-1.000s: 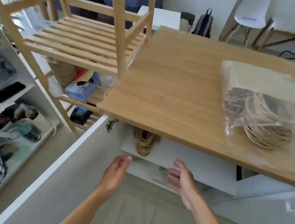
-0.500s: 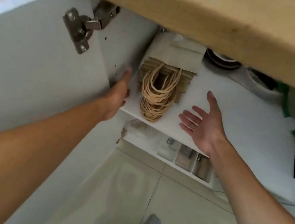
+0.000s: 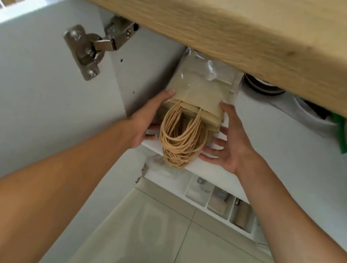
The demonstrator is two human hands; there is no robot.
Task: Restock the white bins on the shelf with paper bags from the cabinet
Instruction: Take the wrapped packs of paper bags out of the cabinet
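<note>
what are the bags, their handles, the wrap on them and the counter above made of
Bags: apparently matte tan kraft paper, folded flat in a stack.
Handles: probably twisted paper cord, tan and ropey; the fibre cannot be told.
Wrap: thin clear plastic film, judging by its glossy wrinkles and glare.
Counter: light wood look with visible grain; solid or laminate is unclear.

Metal hinge [image 3: 87,49], wooden countertop [image 3: 228,21]

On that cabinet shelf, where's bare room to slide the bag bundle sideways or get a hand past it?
Bare white shelf runs right of the right hand, up to the dark round items at the back and the green-handled tool. It's crowded on the left: the left hand fills the gap between the paper bag bundle and the cabinet side wall.
</note>
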